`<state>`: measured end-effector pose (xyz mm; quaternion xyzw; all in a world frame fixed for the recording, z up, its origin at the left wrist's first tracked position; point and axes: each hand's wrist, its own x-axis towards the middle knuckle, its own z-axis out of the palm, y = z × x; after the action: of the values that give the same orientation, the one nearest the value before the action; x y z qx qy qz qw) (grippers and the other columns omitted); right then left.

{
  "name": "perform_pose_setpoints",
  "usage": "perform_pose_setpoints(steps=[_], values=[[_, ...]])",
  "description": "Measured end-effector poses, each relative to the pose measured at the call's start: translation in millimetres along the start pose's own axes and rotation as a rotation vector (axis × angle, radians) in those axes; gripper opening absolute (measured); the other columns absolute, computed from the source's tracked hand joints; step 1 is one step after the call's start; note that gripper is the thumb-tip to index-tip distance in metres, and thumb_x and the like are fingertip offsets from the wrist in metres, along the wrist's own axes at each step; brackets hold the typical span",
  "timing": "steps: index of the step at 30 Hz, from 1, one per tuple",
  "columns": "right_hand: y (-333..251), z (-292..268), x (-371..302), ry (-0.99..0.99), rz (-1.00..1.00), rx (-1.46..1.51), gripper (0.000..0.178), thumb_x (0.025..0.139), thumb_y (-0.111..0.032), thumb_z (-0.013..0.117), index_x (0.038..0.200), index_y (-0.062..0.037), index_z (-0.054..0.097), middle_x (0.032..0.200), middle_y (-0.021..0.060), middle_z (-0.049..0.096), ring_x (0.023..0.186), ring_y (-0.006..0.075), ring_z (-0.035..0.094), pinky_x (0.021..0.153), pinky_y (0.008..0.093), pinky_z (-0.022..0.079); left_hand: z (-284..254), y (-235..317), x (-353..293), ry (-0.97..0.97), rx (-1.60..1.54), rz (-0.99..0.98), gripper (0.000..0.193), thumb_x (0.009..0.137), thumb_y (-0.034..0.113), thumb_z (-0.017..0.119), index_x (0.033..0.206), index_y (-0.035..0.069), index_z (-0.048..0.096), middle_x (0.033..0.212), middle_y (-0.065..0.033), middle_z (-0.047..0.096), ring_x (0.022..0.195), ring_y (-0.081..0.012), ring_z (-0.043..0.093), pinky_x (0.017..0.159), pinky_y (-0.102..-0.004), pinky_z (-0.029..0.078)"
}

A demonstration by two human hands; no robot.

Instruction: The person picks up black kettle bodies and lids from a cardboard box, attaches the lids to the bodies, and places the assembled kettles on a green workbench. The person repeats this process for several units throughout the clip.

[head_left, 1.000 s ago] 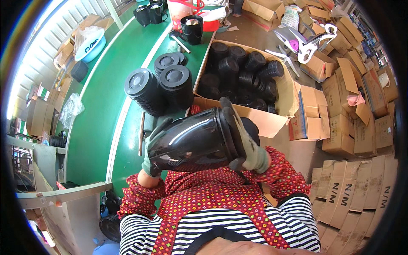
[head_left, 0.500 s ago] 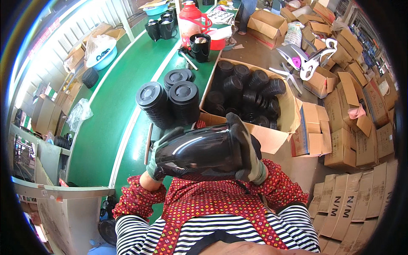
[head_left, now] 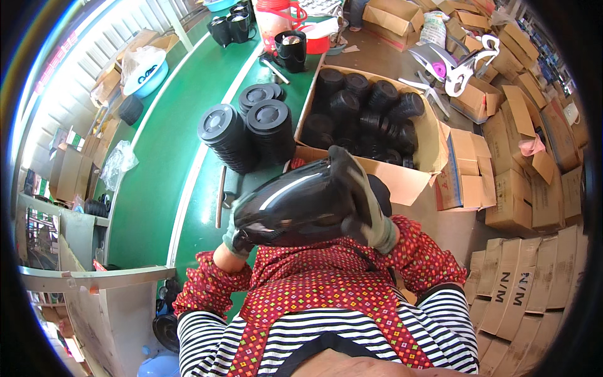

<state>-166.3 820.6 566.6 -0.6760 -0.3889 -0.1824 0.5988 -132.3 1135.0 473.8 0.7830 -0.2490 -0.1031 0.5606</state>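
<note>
A: Both gloved hands on the pot (head_left: 292,204), and there's the change: its right end has tipped up in the last half second!

B: It was lying nearly level then. Fewer of the left hand's (head_left: 237,232) fingers show over the top now; that hand cups the lower, left end.

A: And the right hand (head_left: 370,217)?

B: Clasped across the raised end, thumb near the body, fingers at the far side. (A bit blurred, so I can't tell exactly how each finger sits.)

A: So where does that leave the work?

B: Still in the handling, I'd say: the pot is held between the hands, in front of the red apron (head_left: 301,273), not set down.

A: Lovely surface on it: smooth, glossy black, a long white streak of light down a rounded, bulging side. Looks like hard plastic.

B: Against that, the gloves look soft, grey-green at the cuffs and dark over the fingers. Beyond the left hand, stacks of discs (head_left: 269,116), matt black, ringed on top, ridged down the sides, on the smooth green table (head_left: 151,188).

A: Just ahead of the left hand, a thin rod (head_left: 220,198). Ahead of the right, a carton (head_left: 389,179) of plain brown board, packed with more dark, ribbed stacks.
</note>
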Motion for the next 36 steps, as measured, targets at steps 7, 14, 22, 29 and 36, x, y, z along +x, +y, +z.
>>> perform_pose_setpoints(steps=[7,14,22,29,36], values=[[-5.9,8.1,-8.5,0.379,0.985,0.873,0.060,0.118,-0.044,0.033,0.160,-0.0024,0.040,0.158,0.0087,0.052,0.144,0.0182,0.050,0.122,0.0315,0.036,-12.0,88.8,6.6,0.271,0.318,0.286,0.089,0.080,0.018,0.092,0.154,-0.005,0.048,0.145,-0.0199,0.064,0.126,-0.0299,0.068,0.105,-0.0428,0.056],[-19.4,-22.5,23.0,-0.332,-0.062,-0.325,0.116,0.065,-0.072,0.086,0.157,-0.0128,0.049,0.167,0.0363,0.023,0.149,0.0589,0.030,0.121,0.0659,0.027,41.2,47.8,12.1,-0.117,-0.337,0.009,0.070,0.100,0.021,0.075,0.161,0.009,0.041,0.163,-0.0144,0.046,0.145,-0.0280,0.052,0.121,-0.0462,0.046],[-14.4,-20.5,33.1,-0.319,-0.244,-0.247,0.084,0.072,-0.056,0.086,0.145,-0.0200,0.064,0.160,0.0297,0.040,0.143,0.0549,0.040,0.115,0.0668,0.034,45.4,49.1,17.6,-0.259,-0.546,-0.097,0.069,0.101,0.026,0.075,0.161,0.013,0.042,0.162,-0.0133,0.047,0.144,-0.0287,0.053,0.122,-0.0454,0.045],[26.4,14.2,-7.9,0.329,0.164,0.090,0.064,0.108,-0.049,0.054,0.153,-0.0040,0.047,0.158,0.0206,0.047,0.144,0.0323,0.050,0.122,0.0451,0.037,-7.8,9.6,31.6,0.144,-0.625,-0.087,0.067,0.088,0.011,0.085,0.146,-0.004,0.056,0.142,-0.0174,0.066,0.123,-0.0260,0.068,0.107,-0.0404,0.057],[79.0,48.3,-62.9,0.610,0.552,0.490,0.054,0.114,-0.038,0.042,0.155,-0.0030,0.042,0.149,0.0127,0.054,0.136,0.0234,0.057,0.117,0.0377,0.046,-11.5,56.1,41.8,0.237,-0.298,-0.151,0.038,0.091,0.007,0.077,0.127,-0.003,0.071,0.119,-0.0122,0.077,0.106,-0.0198,0.074,0.098,-0.0338,0.059]])
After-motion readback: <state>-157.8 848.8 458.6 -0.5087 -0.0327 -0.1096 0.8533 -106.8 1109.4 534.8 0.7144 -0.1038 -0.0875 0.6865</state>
